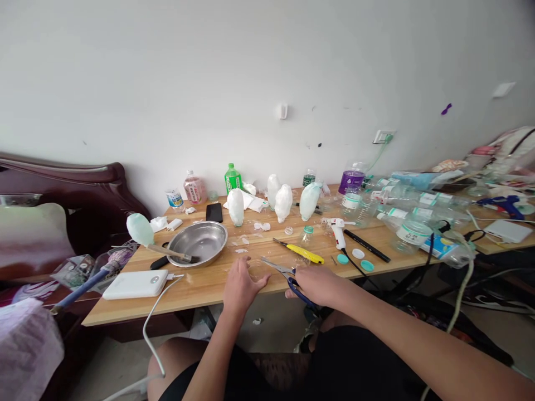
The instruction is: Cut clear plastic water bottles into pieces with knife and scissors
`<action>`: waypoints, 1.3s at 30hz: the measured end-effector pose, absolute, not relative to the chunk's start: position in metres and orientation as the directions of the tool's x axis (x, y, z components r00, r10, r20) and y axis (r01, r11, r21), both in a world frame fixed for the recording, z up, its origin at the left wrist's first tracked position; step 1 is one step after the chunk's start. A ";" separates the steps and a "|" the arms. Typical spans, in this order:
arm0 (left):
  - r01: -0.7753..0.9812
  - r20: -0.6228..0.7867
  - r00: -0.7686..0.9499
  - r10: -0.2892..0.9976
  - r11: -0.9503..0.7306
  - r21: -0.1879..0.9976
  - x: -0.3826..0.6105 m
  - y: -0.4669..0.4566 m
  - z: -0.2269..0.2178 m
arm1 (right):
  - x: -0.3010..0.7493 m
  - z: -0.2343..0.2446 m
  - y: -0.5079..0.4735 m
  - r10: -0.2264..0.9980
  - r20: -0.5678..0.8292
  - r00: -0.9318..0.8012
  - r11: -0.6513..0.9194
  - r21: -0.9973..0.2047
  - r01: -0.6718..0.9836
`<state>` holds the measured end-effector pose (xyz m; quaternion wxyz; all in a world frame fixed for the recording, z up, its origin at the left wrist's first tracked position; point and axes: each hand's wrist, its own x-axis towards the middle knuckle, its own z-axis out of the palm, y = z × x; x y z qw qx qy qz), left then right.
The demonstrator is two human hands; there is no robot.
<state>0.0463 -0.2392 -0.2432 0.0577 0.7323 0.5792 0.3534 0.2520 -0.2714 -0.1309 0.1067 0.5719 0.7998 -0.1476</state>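
My right hand point(311, 283) grips a pair of scissors point(286, 271) with dark blue handles, whose blades point left over the table's front edge. Beside the blade tips is my left hand point(241, 285), its thumb and fingers apart. Faint clear plastic shows near its fingers; whether it touches the hand I cannot tell. A yellow utility knife point(304, 253) lies just beyond the scissors. Behind it stands a small cut bottle top point(307, 235) with a green ring. Several white-coated oval forms, including one in front point(283, 204), stand farther back.
At left are a metal bowl point(215, 259) with a brush point(175, 254) across it and a white power bank point(136, 284) with a cable. A glue gun point(337, 233), a black stick point(366, 245) and clear bottles point(413, 233) occupy the right. A phone point(214, 212) lies behind.
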 end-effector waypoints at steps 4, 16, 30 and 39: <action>0.787 0.441 0.099 0.892 -0.341 0.513 0.047 -0.240 -0.244 | 0.245 -0.131 -0.272 0.893 -0.314 -0.322 0.301 -0.113 0.947; 0.687 0.372 0.142 0.917 -0.362 0.630 0.038 -0.232 -0.245 | 0.253 -0.146 -0.263 0.910 -0.314 -0.273 0.259 -0.085 0.962; 0.579 0.336 0.197 0.921 -0.386 0.718 0.029 -0.226 -0.260 | 0.247 -0.139 -0.263 0.905 -0.307 -0.294 0.280 -0.088 0.956; 0.467 0.270 0.261 0.927 -0.366 0.805 0.022 -0.230 -0.239 | 0.262 -0.141 -0.262 0.889 -0.300 -0.346 0.334 -0.094 0.938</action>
